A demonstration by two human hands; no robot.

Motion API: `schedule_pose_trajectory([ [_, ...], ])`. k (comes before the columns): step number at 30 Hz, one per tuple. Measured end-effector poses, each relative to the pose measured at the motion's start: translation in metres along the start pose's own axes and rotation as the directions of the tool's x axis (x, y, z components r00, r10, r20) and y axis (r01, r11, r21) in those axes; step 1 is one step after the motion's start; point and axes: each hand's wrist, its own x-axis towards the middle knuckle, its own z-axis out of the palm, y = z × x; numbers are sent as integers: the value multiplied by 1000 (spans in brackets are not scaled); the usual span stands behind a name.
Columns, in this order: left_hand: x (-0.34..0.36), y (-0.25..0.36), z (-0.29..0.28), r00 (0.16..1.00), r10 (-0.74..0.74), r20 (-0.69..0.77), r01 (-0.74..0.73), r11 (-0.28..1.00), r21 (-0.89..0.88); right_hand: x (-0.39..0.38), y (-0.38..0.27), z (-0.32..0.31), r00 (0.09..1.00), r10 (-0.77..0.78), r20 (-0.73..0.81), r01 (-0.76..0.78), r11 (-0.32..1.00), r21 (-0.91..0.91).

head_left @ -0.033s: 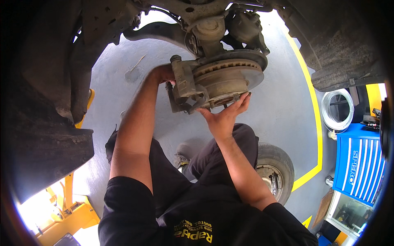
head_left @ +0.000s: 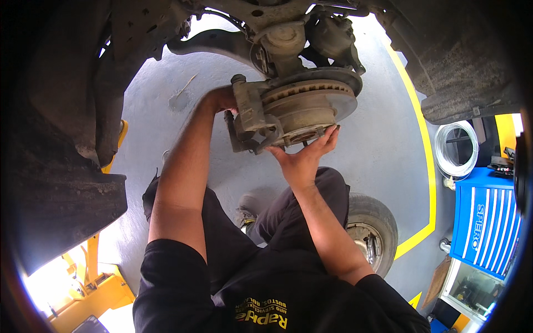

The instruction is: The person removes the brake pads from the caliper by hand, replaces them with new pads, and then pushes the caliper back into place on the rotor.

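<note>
- Under the raised car, the brake caliper point(head_left: 251, 114) sat against the left edge of the brake disc point(head_left: 311, 100).
- Left hand point(head_left: 221, 100) reached behind the caliper; its grip could not be made out.
- Right hand point(head_left: 304, 157), grip released, pressed flat beneath the disc.
- Removed wheel point(head_left: 373, 230) lay on the grey floor point(head_left: 383, 144) below, beside a blue tool cabinet point(head_left: 486, 222).

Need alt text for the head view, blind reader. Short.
Under a raised car, the left hand reaches behind a brake caliper while the right hand cups the brake disc from below. A removed wheel lies on the grey floor.
</note>
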Motion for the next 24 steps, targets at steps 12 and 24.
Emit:
schedule_pose_trajectory([
  [12,-10,32,20,998,61,7,-61,998,11,-2,8,0,995,-88,-55,84,994,-74],
  [24,-16,50,37,991,-33,-131,50,990,131,-1,13,0,998,-14,-59,12,999,-47],
])
